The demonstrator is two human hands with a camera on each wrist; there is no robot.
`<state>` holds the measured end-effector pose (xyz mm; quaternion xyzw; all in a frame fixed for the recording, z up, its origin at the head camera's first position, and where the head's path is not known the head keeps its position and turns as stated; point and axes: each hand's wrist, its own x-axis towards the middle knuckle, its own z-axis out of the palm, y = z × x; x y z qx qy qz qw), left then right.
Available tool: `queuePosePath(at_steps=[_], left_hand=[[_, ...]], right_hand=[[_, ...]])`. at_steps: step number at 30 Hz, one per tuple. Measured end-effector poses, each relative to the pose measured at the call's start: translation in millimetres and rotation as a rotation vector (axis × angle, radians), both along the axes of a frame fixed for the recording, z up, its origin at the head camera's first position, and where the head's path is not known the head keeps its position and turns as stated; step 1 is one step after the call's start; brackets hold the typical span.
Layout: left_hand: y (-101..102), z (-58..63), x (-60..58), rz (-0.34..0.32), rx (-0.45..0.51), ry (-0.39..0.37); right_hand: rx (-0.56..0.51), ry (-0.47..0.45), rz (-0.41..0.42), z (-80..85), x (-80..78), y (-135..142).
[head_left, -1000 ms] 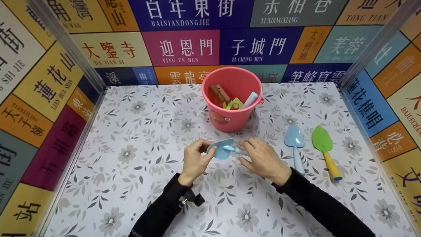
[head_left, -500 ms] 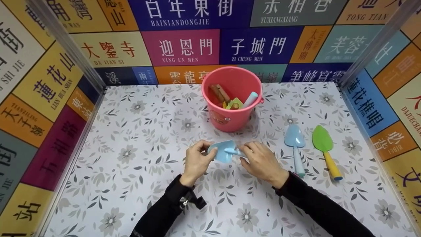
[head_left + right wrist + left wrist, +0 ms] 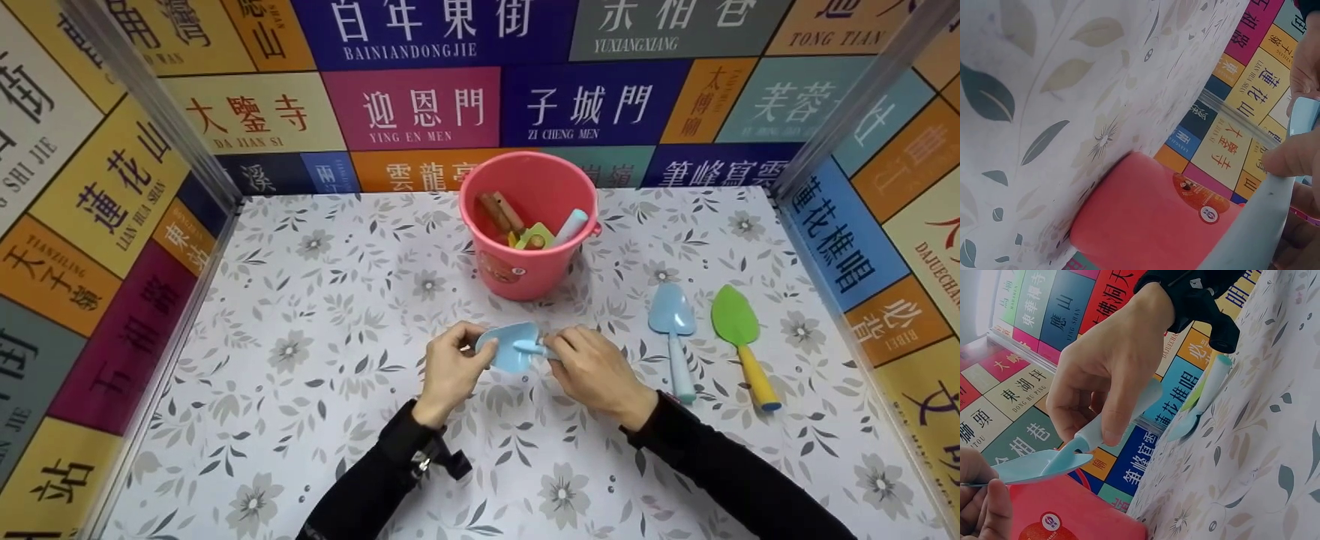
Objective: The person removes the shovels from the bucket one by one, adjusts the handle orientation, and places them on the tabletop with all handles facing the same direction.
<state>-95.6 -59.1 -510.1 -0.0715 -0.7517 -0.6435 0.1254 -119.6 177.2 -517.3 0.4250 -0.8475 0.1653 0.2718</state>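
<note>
A light blue toy shovel with a pale handle is held between both hands above the table. My left hand pinches the edge of its blade between thumb and fingers. On the handle, my right hand has its thumb and fingers curled round; part of the handle is hidden by them in the head view. The handle crosses the lower right of the right wrist view, running past the right thumb. Blade and handle lie roughly level in the left wrist view.
A pink bucket stands behind the hands with brown, green and blue pieces inside. To the right lie another blue shovel and a green shovel with a yellow handle. Printed panels wall the floral table.
The held shovel's blade has tilted, so more of its inner face shows. Both hands have shifted slightly, the left one a little to the right. The right fingers have closed in on the handle.
</note>
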Motion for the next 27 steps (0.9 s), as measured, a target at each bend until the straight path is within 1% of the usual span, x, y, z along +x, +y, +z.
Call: queuePosePath(at_steps=[5, 10, 13, 15, 17, 19, 20, 24, 25, 27], left_hand=[[-0.1, 0.9, 1.4, -0.003, 0.019, -0.005], [-2.1, 4.1, 1.6, -0.006, -0.028, 0.045], [-5.4, 5.8, 2.4, -0.03, -0.072, 0.093], [-8.7, 6.7, 2.7, -0.053, -0.09, 0.15], [-13.9, 6.7, 3.1, -0.073, -0.127, 0.217], [-20.0, 6.0, 3.3, -0.077, -0.204, 0.298], [-23.7, 4.6, 3.1, -0.075, -0.252, 0.353], [-40.8, -3.3, 6.0, -0.055, -0.488, 0.528], [-45.5, -5.8, 7.3, -0.053, -0.541, 0.565], [-55.4, -10.3, 10.6, -0.044, -0.644, 0.607]], right_hand=[[-0.013, -0.004, 0.013, 1.5, 0.5, 0.2], [-0.034, 0.004, 0.026, 3.2, 0.4, 1.9], [-0.05, 0.003, 0.03, 4.3, 0.1, 3.9], [-0.061, -0.005, 0.029, 5.4, 0.0, 6.1], [-0.074, -0.014, 0.024, 6.8, 0.1, 8.7], [-0.082, -0.029, 0.014, 8.0, 0.3, 12.7], [-0.086, -0.036, 0.008, 8.5, 0.4, 15.0], [-0.092, -0.065, -0.022, 8.9, 0.6, 28.5], [-0.094, -0.074, -0.03, 8.8, 0.6, 32.7], [-0.098, -0.094, -0.049, 8.9, 0.9, 41.8]])
